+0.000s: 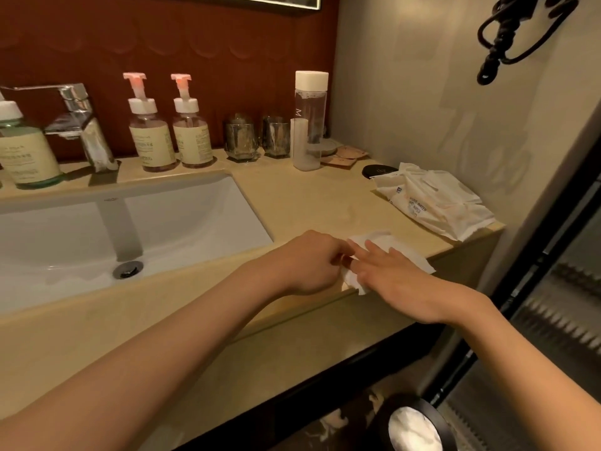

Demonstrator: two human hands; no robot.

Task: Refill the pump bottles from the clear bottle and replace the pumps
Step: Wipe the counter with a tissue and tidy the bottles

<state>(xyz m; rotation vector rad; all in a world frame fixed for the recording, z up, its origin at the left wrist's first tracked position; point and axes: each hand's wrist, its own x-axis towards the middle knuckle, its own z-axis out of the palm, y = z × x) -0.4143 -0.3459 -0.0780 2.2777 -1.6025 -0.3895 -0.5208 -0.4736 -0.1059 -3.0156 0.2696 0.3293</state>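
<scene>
Two pump bottles (151, 138), clear bottle (310, 105) closed | left hand (309, 262) pinches wipe (377, 240) | right hand (393, 278) flat

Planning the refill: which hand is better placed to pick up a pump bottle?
Probably the left hand: the pump bottles stand back-left, on its side; the right hand would cross over it.

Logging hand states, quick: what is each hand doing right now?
Left hand: fingers curled, pinching the wipe.
Right hand: open, straight fingers pressing flat on the wipe.
</scene>
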